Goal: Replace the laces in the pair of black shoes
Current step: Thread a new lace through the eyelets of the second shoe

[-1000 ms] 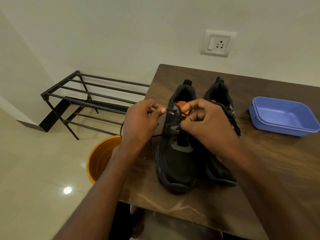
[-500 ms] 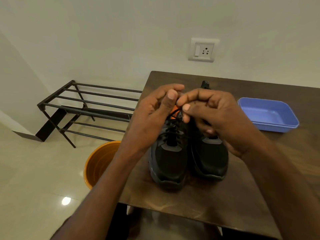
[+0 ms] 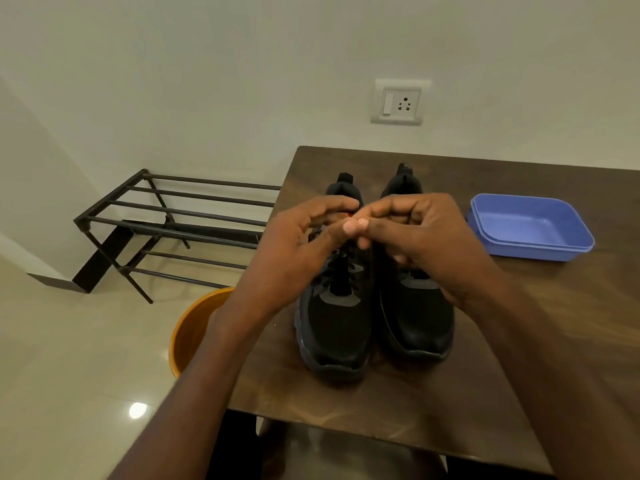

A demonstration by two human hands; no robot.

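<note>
Shoes: a pair of black mesh trainers (image 3: pixel 374 306) stands side by side on the dark brown wooden desk (image 3: pixel 519 341), toes toward the person, probably so the eyelets face the hands.
Left hand: the left hand (image 3: pixel 294 251) hovers over the left-side shoe's tongue, fingers curled in; its grip seems pinched on a thin black lace (image 3: pixel 337 256), though the lace end is hidden.
Right hand: the right hand (image 3: pixel 426 237) meets it fingertip to fingertip, fingers curled together; I cannot tell what it grips.
Stage: judged as tying or tightening at the top eyelets.
Edges: the shoes sit near the desk's left and front edges; an orange round bucket (image 3: pixel 194 330) waits on the floor just below.
Open room: a blue rectangular plastic tub (image 3: pixel 530 226) sits well apart to the right; bare desk lies between.
Beyond: a black metal shoe rack (image 3: pixel 173 220) against the wall.
</note>
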